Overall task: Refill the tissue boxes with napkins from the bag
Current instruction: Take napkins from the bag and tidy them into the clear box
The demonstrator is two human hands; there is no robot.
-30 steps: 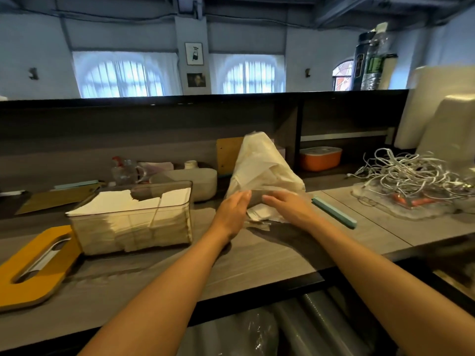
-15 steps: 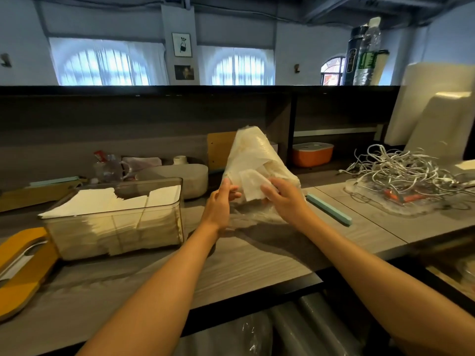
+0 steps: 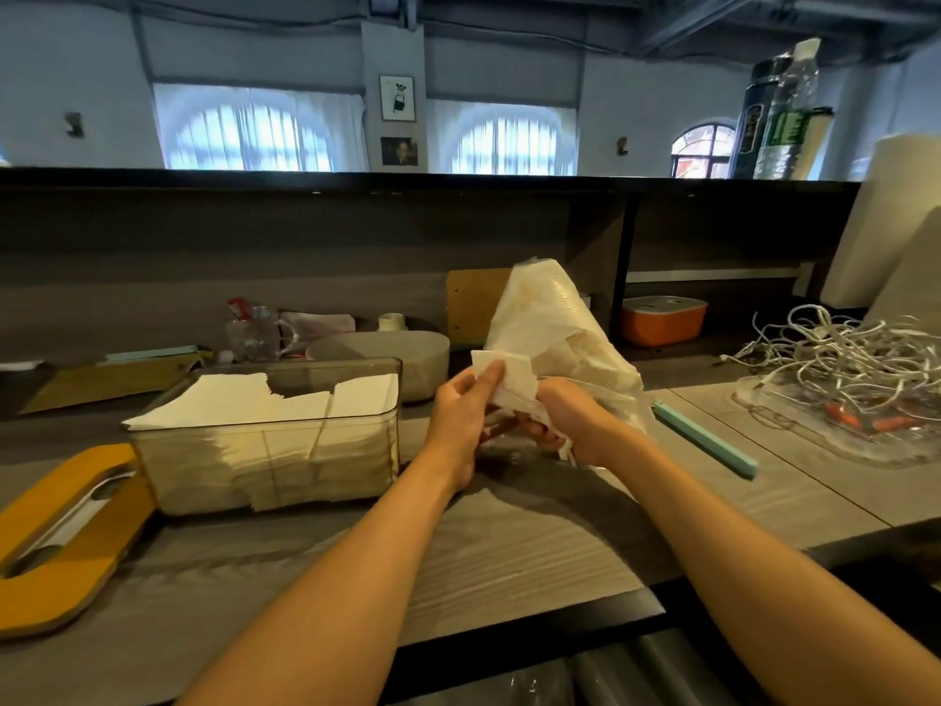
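Observation:
A clear plastic bag (image 3: 550,323) of white napkins stands upright on the counter in the middle. My left hand (image 3: 461,410) pinches a bunch of white napkins (image 3: 511,382) at the bag's lower opening. My right hand (image 3: 570,420) grips the bag's lower edge and napkins beside it. To the left sits a clear tissue box (image 3: 265,440), open on top and nearly full of folded napkins. Its orange lid (image 3: 56,532) lies flat at the far left.
A grey oval box (image 3: 387,354) stands behind the tissue box. A teal strip (image 3: 705,440) lies right of the bag. A tangle of white cables (image 3: 835,359) on a clear tray fills the right. An orange container (image 3: 662,318) sits on the back shelf.
Both hands rose from the counter to the bag's lower end. My left hand drew a bunch of napkins out and leftward, and the right shifted its grip on the bag.

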